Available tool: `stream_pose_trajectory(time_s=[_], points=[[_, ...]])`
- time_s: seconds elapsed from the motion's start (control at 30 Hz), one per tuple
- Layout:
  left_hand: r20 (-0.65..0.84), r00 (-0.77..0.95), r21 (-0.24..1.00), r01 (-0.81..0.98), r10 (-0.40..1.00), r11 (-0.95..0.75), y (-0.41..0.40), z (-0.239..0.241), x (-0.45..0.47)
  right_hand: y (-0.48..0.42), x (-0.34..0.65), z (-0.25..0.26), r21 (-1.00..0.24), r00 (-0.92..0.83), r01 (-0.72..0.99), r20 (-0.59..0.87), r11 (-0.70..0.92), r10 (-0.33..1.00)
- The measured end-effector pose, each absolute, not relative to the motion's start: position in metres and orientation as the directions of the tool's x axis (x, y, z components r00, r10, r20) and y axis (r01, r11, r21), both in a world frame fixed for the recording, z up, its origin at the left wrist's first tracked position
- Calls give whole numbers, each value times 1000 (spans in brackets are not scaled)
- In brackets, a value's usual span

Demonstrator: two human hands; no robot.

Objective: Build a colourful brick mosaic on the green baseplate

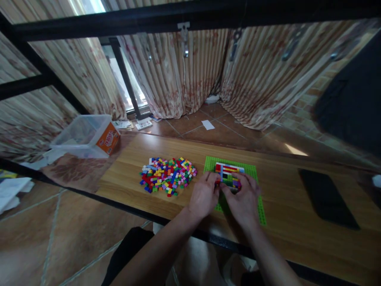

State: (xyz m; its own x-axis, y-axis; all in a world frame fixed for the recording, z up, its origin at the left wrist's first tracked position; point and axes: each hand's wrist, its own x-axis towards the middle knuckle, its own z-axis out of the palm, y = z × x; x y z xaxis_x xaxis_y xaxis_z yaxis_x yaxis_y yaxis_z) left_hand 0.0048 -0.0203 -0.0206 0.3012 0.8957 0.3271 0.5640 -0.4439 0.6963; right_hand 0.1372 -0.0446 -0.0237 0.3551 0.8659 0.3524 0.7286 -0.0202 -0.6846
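A green baseplate (pixel 253 171) lies on the wooden table (pixel 285 206) with a flat patch of coloured bricks (pixel 228 171) built on it. Both my hands rest on the plate's near half. My left hand (pixel 204 195) has its fingers curled onto the near edge of the brick patch. My right hand (pixel 244 198) is beside it, fingers bent and pressing on the same edge. The two hands touch each other at the fingertips. What the fingers pinch is too small to see. A pile of several loose coloured bricks (pixel 168 175) lies just left of the plate.
A clear plastic box (pixel 85 136) with an orange label sits on a patterned cloth at the table's left end. A black flat object (pixel 326 198) lies on the right. Black frame bars cross above; curtains and a tiled floor lie beyond.
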Motion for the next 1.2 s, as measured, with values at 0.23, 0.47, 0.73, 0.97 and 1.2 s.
stream_pose_trajectory(time_s=[0.23, 0.47, 0.73, 0.97, 1.2], points=[[293, 307, 726, 545, 906, -419, -20, -22, 6, -42, 138, -28, -685, 385, 726, 346, -50, 856], [296, 317, 709, 559, 901, -430, -21, -23, 6, -42, 142, -34, -646, 352, 763, 370, -35, 860], [384, 325, 652, 567, 864, -503, -26, -10, -10, -40, 150, -36, -587, 309, 809, 371, -37, 876], [377, -46, 678, 694, 925, -242, 4, 9, -75, -41, 153, -31, -600, 330, 798, 353, -59, 876], [153, -403, 618, 751, 902, 230, 29, 18, -167, -34, 163, -32, -597, 341, 801, 385, -51, 858]])
